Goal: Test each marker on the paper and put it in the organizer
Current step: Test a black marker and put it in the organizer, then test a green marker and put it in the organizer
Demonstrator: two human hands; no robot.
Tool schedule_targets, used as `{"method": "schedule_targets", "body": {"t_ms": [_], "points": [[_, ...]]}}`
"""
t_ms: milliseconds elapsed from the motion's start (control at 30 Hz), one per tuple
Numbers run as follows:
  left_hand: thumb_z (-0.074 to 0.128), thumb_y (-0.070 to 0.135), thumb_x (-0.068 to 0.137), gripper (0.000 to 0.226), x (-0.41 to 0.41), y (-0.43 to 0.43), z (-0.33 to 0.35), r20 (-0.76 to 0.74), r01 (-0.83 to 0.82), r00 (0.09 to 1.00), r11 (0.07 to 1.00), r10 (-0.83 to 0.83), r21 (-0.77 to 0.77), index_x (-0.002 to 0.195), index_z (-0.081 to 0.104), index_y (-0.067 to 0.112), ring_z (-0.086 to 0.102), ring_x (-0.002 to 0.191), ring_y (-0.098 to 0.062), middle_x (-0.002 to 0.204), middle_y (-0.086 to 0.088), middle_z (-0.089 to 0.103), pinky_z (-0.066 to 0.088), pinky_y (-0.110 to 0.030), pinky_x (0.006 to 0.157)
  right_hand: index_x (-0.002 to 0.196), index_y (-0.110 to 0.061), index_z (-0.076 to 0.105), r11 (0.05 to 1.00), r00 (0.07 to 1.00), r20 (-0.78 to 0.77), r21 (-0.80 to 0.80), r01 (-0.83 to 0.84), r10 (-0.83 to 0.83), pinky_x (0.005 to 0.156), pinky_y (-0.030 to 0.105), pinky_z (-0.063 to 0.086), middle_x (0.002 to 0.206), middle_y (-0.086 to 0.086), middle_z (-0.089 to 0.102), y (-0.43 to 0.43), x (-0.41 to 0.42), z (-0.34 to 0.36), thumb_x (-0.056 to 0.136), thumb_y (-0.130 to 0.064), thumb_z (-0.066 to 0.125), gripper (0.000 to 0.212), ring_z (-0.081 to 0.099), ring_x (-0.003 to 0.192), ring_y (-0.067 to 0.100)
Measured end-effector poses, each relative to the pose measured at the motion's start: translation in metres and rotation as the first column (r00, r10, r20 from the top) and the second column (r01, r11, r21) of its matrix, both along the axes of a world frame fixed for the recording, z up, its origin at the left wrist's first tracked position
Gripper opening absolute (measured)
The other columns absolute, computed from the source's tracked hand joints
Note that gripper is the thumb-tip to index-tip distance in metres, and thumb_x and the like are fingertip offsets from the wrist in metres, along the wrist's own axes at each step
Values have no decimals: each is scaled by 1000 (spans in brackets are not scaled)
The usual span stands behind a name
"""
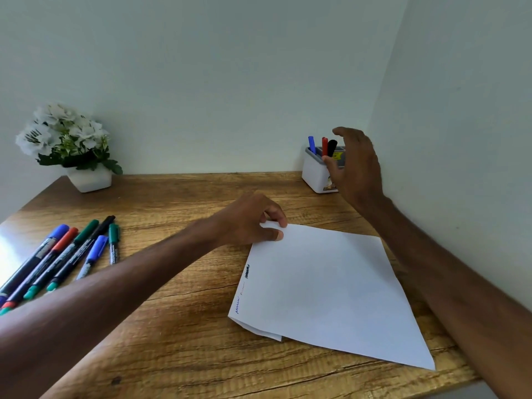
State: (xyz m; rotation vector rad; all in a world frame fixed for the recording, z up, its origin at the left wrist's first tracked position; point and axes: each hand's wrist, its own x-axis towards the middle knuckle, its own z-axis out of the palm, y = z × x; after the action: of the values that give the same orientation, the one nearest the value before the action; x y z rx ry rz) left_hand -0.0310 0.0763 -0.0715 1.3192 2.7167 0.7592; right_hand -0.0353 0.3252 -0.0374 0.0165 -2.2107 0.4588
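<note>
Beside the organizer (316,172), right hand (355,168) hovers spread, empty; left hand (250,221) pins paper (325,289).

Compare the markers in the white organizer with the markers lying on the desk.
The markers in the organizer stand upright, only their blue, red and black tops showing; the markers on the desk lie flat, full length in view. The first group is three; the second is six, with green among them. The right hand hovers open beside the first group; neither hand is near the second. Both groups are capped.
</note>
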Motion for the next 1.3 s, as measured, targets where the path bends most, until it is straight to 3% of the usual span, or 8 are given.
{"method": "schedule_targets", "body": {"t_ms": [167, 300, 467, 600, 733, 933, 1067, 1300], "points": [[70, 23, 96, 26, 5, -9, 4, -2, 32, 999, 999, -32, -9, 120, 75, 19, 56, 87, 10, 114, 18, 64, 41, 1, 71, 110, -12, 67, 958, 966, -165, 240, -157, 200, 86, 29, 51, 117, 5, 65, -40, 33, 9, 90, -22, 72, 24, 58, 112, 23], [65, 17, 96, 19, 10, -38, 14, 22, -4, 1000, 993, 2, 117, 112, 75, 21, 66, 97, 0, 103, 20, 70, 53, -22, 84, 93, -14, 73, 861, 888, 56, 228, -456, 455, 70, 29, 53, 92, -2, 72, -89, 66, 9, 88, -22, 72, 9, 65, 87, 15], [70, 17, 95, 14, 1, -99, 22, -4, -113, 993, 981, 115, 160, 105, 79, 22, 69, 96, 1, 104, 14, 76, 60, -31, 89, 88, -12, 78, 619, 582, 394, 42, -784, 711, 62, 6, 46, 82, -5, 76, -128, 99, -3, 87, -14, 80, 3, 69, 71, 9], [72, 23, 94, 11, -4, -144, 14, -20, -231, 971, 955, 239, 186, 100, 80, 25, 70, 96, 2, 100, 16, 77, 60, -33, 90, 93, -18, 77, 596, 555, 446, 57, -801, 703, 68, 26, 54, 92, -10, 74, -145, 97, -27, 89, -21, 79, 6, 67, 86, 7], [73, 24, 93, 11, -5, -167, 3, -56, -297, 947, 931, 316, 213, 99, 81, 26, 70, 94, 3, 100, 17, 77, 59, -29, 88, 97, -19, 74, 602, 560, 436, 50, -797, 704, 82, 32, 51, 98, -9, 70, -161, 92, -51, 94, -21, 73, 4, 63, 96, 7], [73, 20, 92, 11, -8, -173, -1, -108, -300, 940, 936, 323, 183, 99, 81, 24, 67, 89, 9, 99, 16, 77, 50, -10, 78, 99, -20, 74, 662, 617, 437, 63, -747, 654, 79, 19, 47, 98, -9, 69, -181, 76, -55, 96, -21, 69, 6, 61, 93, 5], [72, 23, 93, 11, -11, -181, 0, -123, -355, 911, 901, 393, 249, 99, 80, 23, 67, 87, 8, 95, 13, 77, 51, -12, 76, 95, -16, 77, 674, 614, 445, 32, -738, 652, 73, 5, 39, 93, -6, 74, -200, 65, -45, 93, -17, 72, 6, 62, 84, 3], [71, 15, 91, 12, -11, -193, 6, -94, -431, 868, 833, 488, 347, 99, 80, 17, 66, 84, 7, 91, 8, 76, 53, -11, 77, 88, -16, 77, 642, 541, 412, -154, -751, 733, 62, 10, 50, 80, -11, 72, -265, 69, -18, 87, -21, 79, 6, 66, 71, 2]]}}
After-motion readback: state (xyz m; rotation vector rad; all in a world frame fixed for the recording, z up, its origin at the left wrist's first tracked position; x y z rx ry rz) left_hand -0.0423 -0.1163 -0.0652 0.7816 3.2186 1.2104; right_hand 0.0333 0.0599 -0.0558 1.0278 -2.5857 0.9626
